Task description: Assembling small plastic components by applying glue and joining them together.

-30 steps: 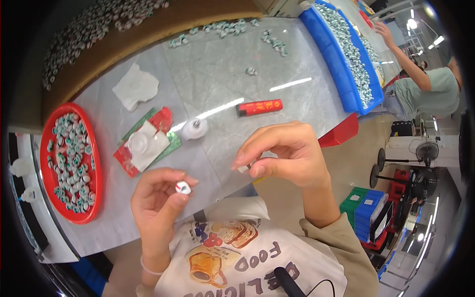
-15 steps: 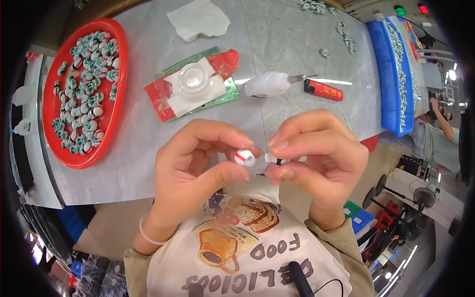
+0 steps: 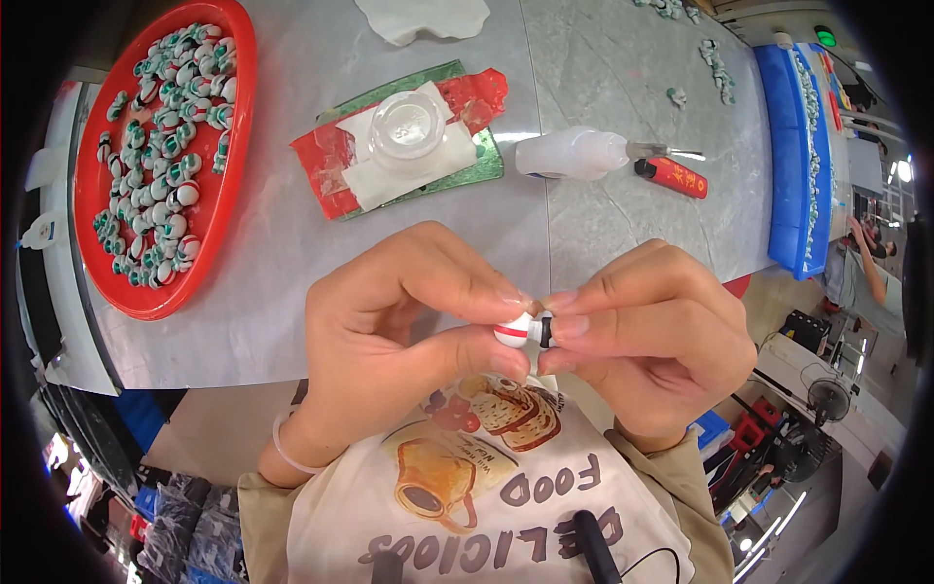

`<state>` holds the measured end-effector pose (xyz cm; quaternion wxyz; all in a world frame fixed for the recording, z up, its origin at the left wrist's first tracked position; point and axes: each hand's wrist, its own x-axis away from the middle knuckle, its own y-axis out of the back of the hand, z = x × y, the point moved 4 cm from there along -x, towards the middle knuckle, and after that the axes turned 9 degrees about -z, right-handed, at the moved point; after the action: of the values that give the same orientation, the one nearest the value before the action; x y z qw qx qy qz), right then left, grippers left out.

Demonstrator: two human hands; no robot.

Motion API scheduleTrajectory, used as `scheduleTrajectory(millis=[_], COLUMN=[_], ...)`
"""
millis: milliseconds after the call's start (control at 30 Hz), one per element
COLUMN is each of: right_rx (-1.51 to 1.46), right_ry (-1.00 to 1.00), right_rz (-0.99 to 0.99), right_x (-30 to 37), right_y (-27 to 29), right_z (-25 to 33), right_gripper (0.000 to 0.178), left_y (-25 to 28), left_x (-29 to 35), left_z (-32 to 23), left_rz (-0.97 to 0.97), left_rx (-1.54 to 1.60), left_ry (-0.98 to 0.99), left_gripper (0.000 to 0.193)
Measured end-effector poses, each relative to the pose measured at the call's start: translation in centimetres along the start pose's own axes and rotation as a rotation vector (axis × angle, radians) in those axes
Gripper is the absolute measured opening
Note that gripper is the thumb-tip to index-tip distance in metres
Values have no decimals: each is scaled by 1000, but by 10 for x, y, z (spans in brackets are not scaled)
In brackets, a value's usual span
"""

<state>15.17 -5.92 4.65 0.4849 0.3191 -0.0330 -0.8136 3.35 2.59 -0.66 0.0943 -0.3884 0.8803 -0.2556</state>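
Between the thumb and fingers of my left hand [image 3: 389,307] is a small white ball [image 3: 510,333] with a red stripe. My right hand [image 3: 666,336] pinches a small white piece with a black band [image 3: 546,332]; its far end is hidden by my fingers. The two pieces meet end to end in front of my apron, and the fingertips of both hands nearly touch. Beyond my hands lies a white squeeze bottle [image 3: 584,154] with a metal tip, on its side. A clear round dish [image 3: 409,125] rests on white paper over red tape and a green-edged plate.
At the left, a red oval tray [image 3: 245,88] holds many small white and green figures. Right of the bottle lies a red stick-like thing with a black end [image 3: 681,179]. A long blue bin [image 3: 786,195] stands at the right edge, and loose small figures [image 3: 717,73] lie far right.
The ball and the black-banded piece were apart and have come together, the left hand moving right. The ball has turned in my fingers. The view has shifted slightly.
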Motion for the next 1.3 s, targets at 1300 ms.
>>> scheduleTrajectory(millis=[1300], right_rx=[-27], right_ry=[-171], right_rz=[-10], right_x=[2], right_y=[-5], right_z=[-5], right_gripper=[45], left_y=[-5], left_x=[3], left_z=[-9], left_rz=[251], left_rx=[-196], left_ry=[197], left_gripper=[33])
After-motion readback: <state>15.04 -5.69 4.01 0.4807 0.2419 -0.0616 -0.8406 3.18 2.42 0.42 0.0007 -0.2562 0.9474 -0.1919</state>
